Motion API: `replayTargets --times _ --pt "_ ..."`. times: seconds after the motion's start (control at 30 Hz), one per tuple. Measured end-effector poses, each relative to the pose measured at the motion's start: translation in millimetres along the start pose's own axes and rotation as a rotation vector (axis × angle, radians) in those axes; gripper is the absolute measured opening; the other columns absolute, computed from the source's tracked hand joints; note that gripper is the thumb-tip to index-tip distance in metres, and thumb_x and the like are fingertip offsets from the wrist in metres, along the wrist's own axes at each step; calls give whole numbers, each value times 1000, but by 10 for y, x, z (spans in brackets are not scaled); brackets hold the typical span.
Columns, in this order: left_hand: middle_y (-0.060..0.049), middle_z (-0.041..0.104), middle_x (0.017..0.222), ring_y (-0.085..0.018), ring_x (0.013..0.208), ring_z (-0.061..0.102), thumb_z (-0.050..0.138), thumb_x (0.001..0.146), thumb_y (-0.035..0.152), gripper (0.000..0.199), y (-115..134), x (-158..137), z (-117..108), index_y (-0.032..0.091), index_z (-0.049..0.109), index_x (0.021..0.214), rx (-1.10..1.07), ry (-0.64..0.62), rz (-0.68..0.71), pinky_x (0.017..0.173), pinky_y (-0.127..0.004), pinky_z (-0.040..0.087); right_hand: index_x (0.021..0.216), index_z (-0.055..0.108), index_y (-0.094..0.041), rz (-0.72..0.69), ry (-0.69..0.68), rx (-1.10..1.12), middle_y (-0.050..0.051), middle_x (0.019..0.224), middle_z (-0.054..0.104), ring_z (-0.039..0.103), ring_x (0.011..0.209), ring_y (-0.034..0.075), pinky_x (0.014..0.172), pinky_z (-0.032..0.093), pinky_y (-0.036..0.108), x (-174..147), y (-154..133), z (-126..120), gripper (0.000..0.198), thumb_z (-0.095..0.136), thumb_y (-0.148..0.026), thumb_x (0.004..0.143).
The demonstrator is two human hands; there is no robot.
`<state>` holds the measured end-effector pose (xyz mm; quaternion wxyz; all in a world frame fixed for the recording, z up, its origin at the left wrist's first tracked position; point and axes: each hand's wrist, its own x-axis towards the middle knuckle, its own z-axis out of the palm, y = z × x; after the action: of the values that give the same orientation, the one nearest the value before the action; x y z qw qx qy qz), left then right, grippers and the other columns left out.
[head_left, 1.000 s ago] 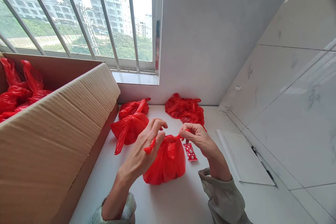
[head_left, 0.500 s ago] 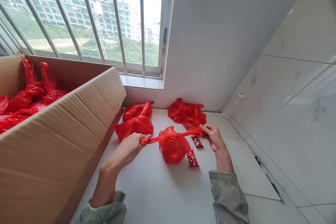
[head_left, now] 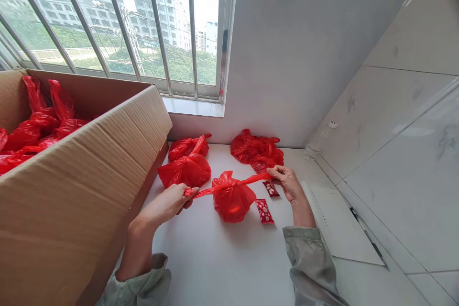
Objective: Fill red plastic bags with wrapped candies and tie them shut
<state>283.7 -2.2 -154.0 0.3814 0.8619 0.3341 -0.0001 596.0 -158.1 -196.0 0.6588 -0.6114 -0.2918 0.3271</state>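
Between my hands is a rounded red plastic bag (head_left: 234, 202), its neck knotted and its two handles pulled out sideways. My left hand (head_left: 174, 201) is closed around one handle. On the other side my right hand (head_left: 284, 179) pinches the other handle between thumb and fingers. Whatever fills the bag is hidden by the plastic. Just right of the bag lies a small red packet with white spots (head_left: 264, 211). A darker red packet (head_left: 271, 189) lies behind it, below my right hand.
A big cardboard box (head_left: 82, 172) holding several tied red bags (head_left: 39, 126) stands at the left. Two filled red bags (head_left: 184, 170) sit beside it. Crumpled red bags (head_left: 256, 148) lie against the wall. A clear bottle (head_left: 319, 141), paper (head_left: 344, 224) and pen (head_left: 368, 236) are at right.
Both hands and the stretched bag have shifted slightly left in the picture. The bag has come clear of the spotted packet. Both hands keep hold of the handles.
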Motion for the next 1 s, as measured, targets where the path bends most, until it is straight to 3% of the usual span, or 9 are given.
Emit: replayTargets --times 0.33,0.5,0.63,0.8,0.87,0.93,1.0 --pt "1 42 52 -15 51 38 39 84 67 55 -34 -14 24 21 41 54 -91 -60 -61 54 -28 29 51 50 -17 -1 26 -18 -4 57 49 49 55 10 57 50 25 -40 -29 -27 51 86 -54 49" --pt "0 45 52 -15 50 41 38 80 70 57 64 -43 52 20 42 53 -65 -63 -89 53 -28 32 50 47 -19 -34 83 -106 -3 57 52 52 56 13 58 50 28 -20 28 9 53 82 -59 52" --pt "0 41 45 -15 47 41 36 84 60 54 205 -84 87 20 45 49 19 -58 -99 53 -29 31 56 53 -20 -109 184 -264 -2 59 55 53 59 16 61 48 31 -5 65 13 45 77 -59 58" --pt "2 41 49 -14 47 38 43 80 38 29 356 -147 99 21 43 57 106 -64 -15 50 -28 25 80 65 -22 -284 295 -502 5 89 66 57 86 24 85 42 39 -191 -223 74 29 72 -49 69" --pt "2 38 48 -13 46 33 44 78 31 23 398 -160 98 21 38 57 129 -53 1 48 -28 20 83 64 -23 -379 256 -636 7 97 65 56 91 25 87 40 39 -350 -400 198 23 64 -45 79" --pt "2 37 48 -13 45 31 43 77 27 23 431 -173 97 22 33 57 153 -44 1 47 -30 17 89 64 -24 -424 99 -758 7 101 66 57 95 25 86 40 37 -521 -522 384 21 58 -44 86" --pt "2 38 49 -13 46 32 41 81 29 26 458 -196 95 22 31 58 176 -37 2 48 -30 16 103 64 -25 -384 -89 -835 7 108 65 56 104 26 87 41 37 -661 -541 599 25 60 -43 86"
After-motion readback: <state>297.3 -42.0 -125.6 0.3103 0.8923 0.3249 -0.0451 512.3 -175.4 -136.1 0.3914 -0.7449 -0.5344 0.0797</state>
